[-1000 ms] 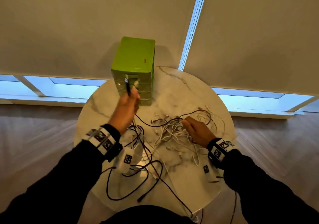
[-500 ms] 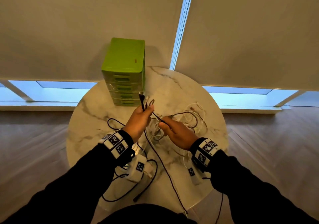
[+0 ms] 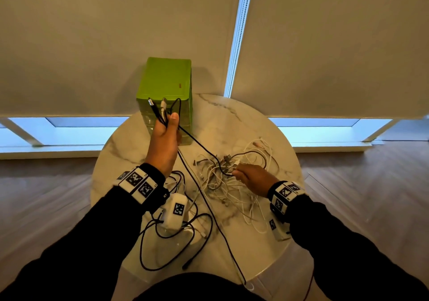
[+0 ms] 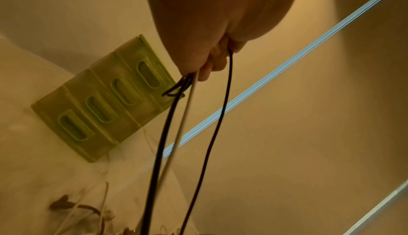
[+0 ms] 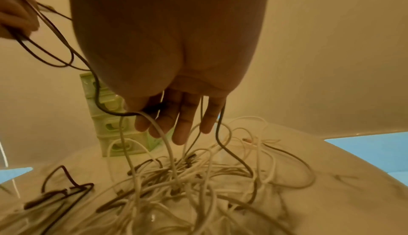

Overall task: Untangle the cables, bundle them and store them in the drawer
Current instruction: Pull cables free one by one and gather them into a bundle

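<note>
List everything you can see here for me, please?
Drawer unit: one, green, four drawers all shut, far edge of table.
Table: one, round, white marble.
Tangled cables: many, mostly white, mid-table.
Black cables: a few, looped at the near edge.
Roller blinds: two, beige, behind the table.
Left hand: raised, grips black and white cable ends.
Right hand: low over the tangle, pinches a black cable.
</note>
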`<state>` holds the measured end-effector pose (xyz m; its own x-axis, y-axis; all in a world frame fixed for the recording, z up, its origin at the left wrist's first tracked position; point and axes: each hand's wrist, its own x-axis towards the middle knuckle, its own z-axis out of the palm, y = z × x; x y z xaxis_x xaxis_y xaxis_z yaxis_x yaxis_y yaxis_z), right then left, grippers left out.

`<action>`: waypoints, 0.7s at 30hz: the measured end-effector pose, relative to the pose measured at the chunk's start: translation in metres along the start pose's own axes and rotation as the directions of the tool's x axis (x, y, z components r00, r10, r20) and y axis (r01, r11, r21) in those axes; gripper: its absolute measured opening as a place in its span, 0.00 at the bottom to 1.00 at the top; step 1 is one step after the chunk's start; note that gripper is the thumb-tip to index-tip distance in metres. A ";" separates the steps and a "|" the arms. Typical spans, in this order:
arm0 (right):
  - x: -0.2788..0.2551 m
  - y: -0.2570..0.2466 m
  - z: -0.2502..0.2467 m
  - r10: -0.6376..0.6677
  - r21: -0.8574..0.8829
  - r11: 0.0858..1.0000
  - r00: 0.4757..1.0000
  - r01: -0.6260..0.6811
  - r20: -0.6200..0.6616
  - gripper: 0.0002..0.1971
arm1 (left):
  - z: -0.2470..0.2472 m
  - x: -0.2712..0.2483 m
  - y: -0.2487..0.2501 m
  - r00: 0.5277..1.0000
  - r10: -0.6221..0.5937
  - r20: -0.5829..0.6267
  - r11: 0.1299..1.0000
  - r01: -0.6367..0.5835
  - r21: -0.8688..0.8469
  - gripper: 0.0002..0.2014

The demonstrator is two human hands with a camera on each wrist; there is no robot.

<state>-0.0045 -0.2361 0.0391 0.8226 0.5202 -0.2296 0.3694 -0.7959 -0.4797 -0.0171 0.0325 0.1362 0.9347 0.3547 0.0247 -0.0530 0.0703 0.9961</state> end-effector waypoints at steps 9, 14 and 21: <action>-0.014 -0.039 -0.008 -0.068 0.059 0.995 0.982 0.079 -0.177 0.29 | 0.018 -0.028 0.001 0.962 0.013 0.273 0.992 -0.048 0.121 0.09; -0.009 -0.070 -0.005 -0.056 0.310 0.946 0.992 0.088 -0.112 0.20 | 0.035 -0.046 0.003 0.891 0.019 0.454 0.979 -0.109 0.172 0.09; -0.022 -0.052 0.017 0.185 -0.019 0.982 0.948 -0.187 0.260 0.23 | 0.009 -0.033 0.005 0.942 0.024 0.335 0.982 -0.084 0.167 0.11</action>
<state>-0.0491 -0.2006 0.0548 0.7358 0.4260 -0.5263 0.2175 -0.8848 -0.4121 -0.0452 0.0132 0.1407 0.9969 0.0232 0.0753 -0.0722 -0.1167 0.9905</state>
